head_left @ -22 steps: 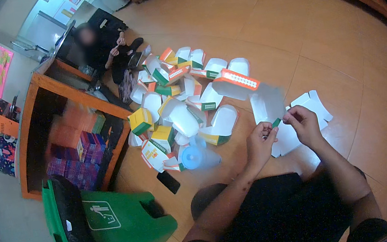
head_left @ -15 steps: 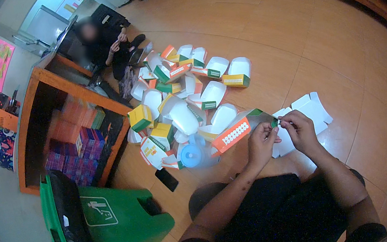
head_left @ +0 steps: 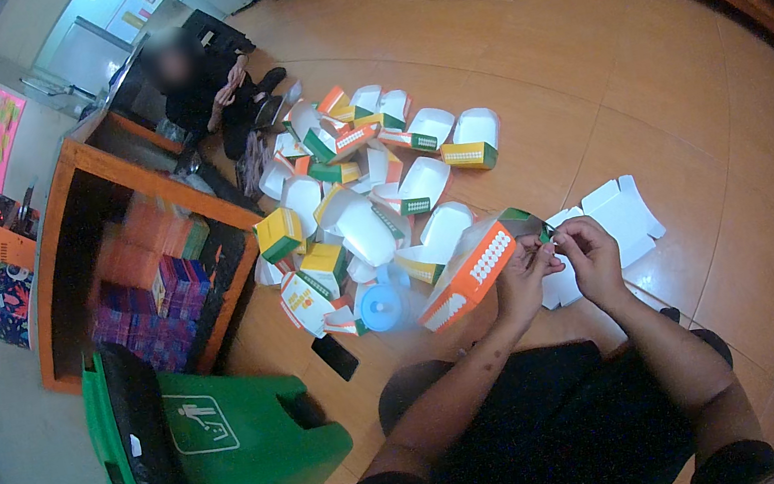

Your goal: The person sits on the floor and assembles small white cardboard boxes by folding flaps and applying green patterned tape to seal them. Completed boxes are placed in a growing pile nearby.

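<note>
Between my hands is a partly folded orange, green and white carton box [head_left: 475, 275], its printed orange side tilted toward the left. My left hand [head_left: 527, 279] grips its near end, with thumb and fingers pinched together. My right hand [head_left: 590, 256] pinches a small green and white flap at the same corner, close against the left fingertips. Just beyond and to the right of my hands, flat unfolded white cartons [head_left: 621, 213] lie on the floor. What the fingers press between them is partly hidden.
Folded open boxes [head_left: 363, 231] lie heaped left of my hands, beside a blue-lidded jug [head_left: 381, 306] and a dark phone [head_left: 335, 358]. A green bin [head_left: 262, 414] and wooden shelf unit [head_left: 54, 264] stand left. Another person [head_left: 207, 93] sits at the far left.
The held box has tilted, showing more of its orange side. Both hands stay close together at its corner, shifted slightly. The heap of boxes is unchanged.
</note>
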